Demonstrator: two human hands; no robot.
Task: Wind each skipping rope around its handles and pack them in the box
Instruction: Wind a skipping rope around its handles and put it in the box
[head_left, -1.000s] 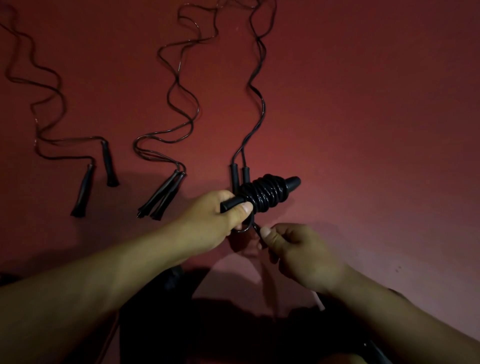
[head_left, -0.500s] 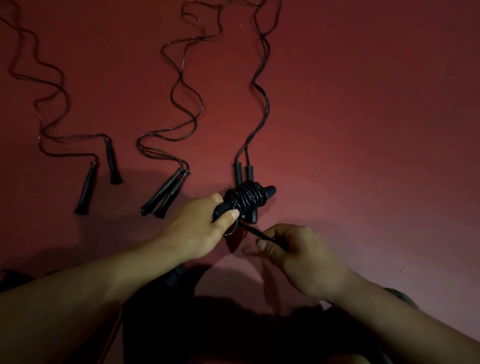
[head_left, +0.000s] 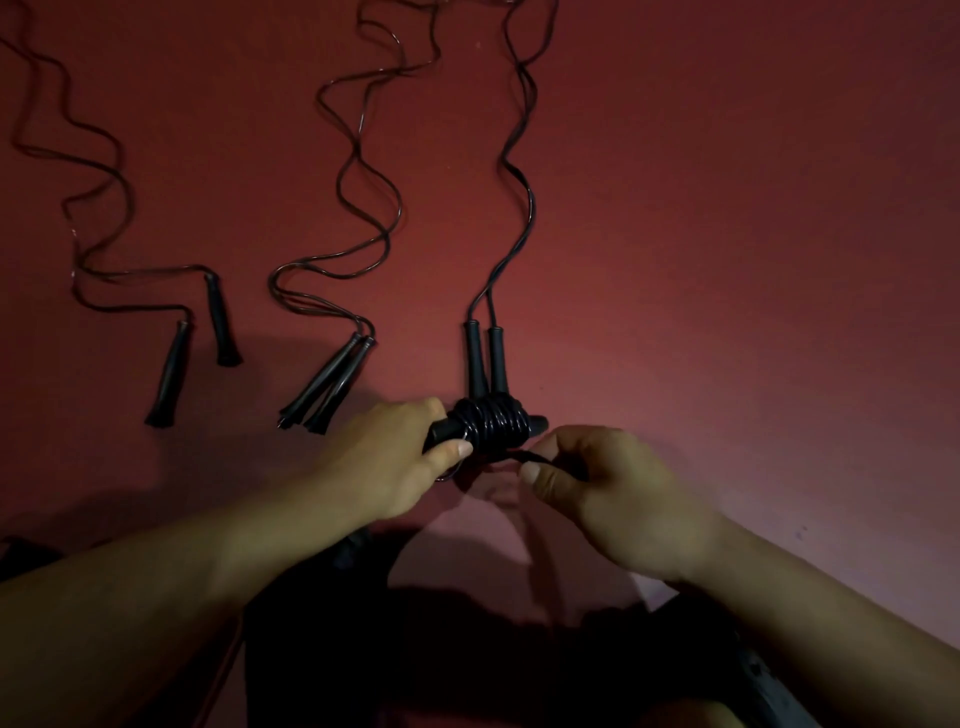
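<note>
Rope (head_left: 540, 458) ran leftward from the pinching right hand (head_left: 613, 493) to the wound bundle (head_left: 491, 423), whose long axis lay crosswise between both hands, its near end gripped by the left hand (head_left: 395, 462), which was nearer.

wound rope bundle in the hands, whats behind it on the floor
Behind the wound bundle lie the two handles of another, unwound rope, its cord trailing away. Their near ends are hidden by the bundle. The left hand grips the bundle; the right hand pinches its loose end.
</note>
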